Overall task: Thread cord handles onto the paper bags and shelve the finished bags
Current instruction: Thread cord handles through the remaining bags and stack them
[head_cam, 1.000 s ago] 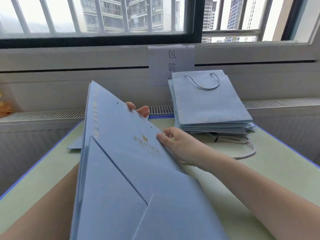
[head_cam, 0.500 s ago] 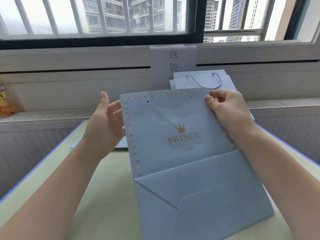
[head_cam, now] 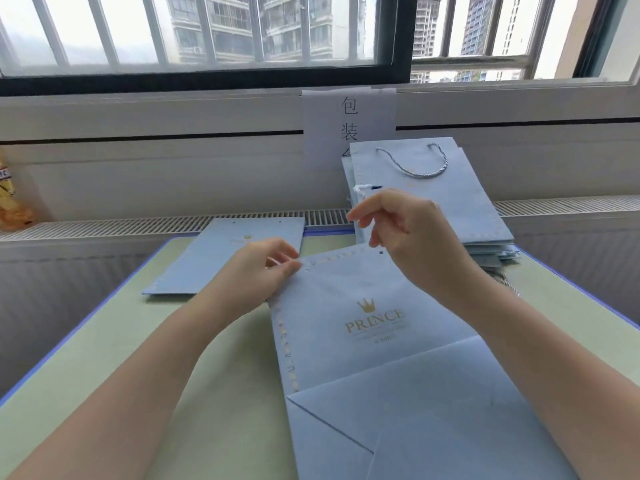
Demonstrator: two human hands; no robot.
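The flat paper bag (head_cam: 349, 306) with the gold crown lies on the bench (head_cam: 114, 341), nearer the person than the stack of finished bags (head_cam: 433, 202). The left hand (head_cam: 256, 275) pinches its top-left corner; the right hand (head_cam: 405, 230), just above the bag's punched hole (head_cam: 381, 252), has its grip closed on what looks like a cord end (head_cam: 360, 189). Threading seems about to start, and the next move calls for steering that tip down through the hole.

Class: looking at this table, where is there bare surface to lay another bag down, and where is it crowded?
Bare table lies on the left, between the blue edge and the left hand, in front of the flat bag. Crowded: the far right, where the bag stack sits, and the middle, under the held bag.
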